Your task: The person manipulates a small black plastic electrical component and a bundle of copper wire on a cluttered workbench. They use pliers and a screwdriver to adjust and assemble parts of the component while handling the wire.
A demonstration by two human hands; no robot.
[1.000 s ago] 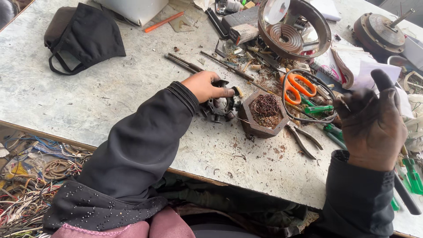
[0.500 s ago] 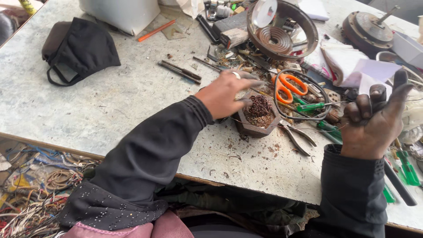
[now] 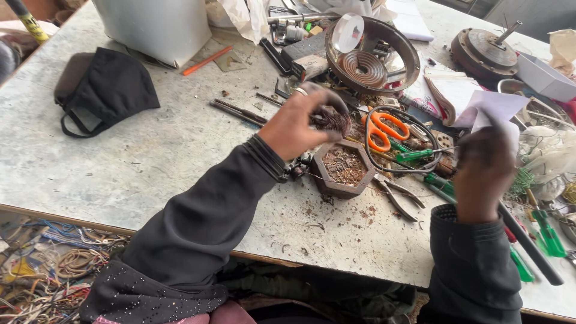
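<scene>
Clutter covers the right half of the worn grey tabletop [image 3: 150, 156]. Near its left edge lies a black cloth face mask [image 3: 111, 90], with an orange pencil [image 3: 207, 60] further in, beside a white plastic container [image 3: 150, 27] at the far edge. The left hand [image 3: 297, 123], a ring on one finger, has its grip clenched on a dark brown bundle of copper winding [image 3: 331, 119], raised just above a hexagonal brown wooden tray [image 3: 342, 169] of wire scraps. Orange-handled scissors [image 3: 384, 129] lie just beyond the tray, pliers [image 3: 399, 195] beside it. The right hand [image 3: 483, 174] is blurred; whether its grip holds anything cannot be told. Green-handled screwdrivers [image 3: 543, 231] lie near the right edge, partly cut off.
</scene>
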